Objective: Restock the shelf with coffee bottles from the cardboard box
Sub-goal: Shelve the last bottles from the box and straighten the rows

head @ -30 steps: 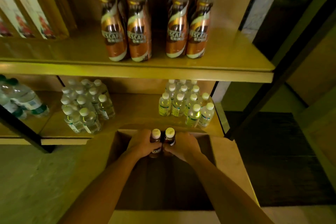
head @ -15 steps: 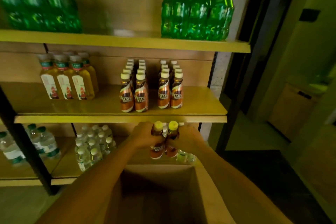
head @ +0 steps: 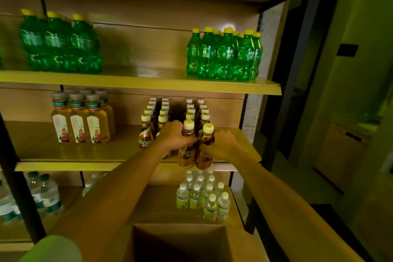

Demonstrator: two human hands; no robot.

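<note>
Coffee bottles are the stock being handled; two are held side by side at the front edge of the middle shelf, in front of the right-hand pair of coffee rows.

Left to right, the arrangement is as follows. A group of yellow tea bottles stands well to the left on the same shelf. The left-hand pair of coffee rows follows, with its front bottle just beside the left hand. The fingers of that hand are wrapped and pressed closed around the left coffee bottle. The right coffee bottle touches it and is clasped in the same manner by the right hand. The bottle bases appear level with the shelf lip; whether they rest on it cannot be told.

The step in hand is judged to be the placement. Both bottles should be kept upright and pressed together, their bases brought fully over the lip, then slid back until the front bottles of the two right-hand rows are met. Labels should be left facing outward. The grip should be released only once both bases sit flat, since tall, narrow bottles may tip and topple the rows behind. The cardboard box stands open below, for the next pair.
</note>
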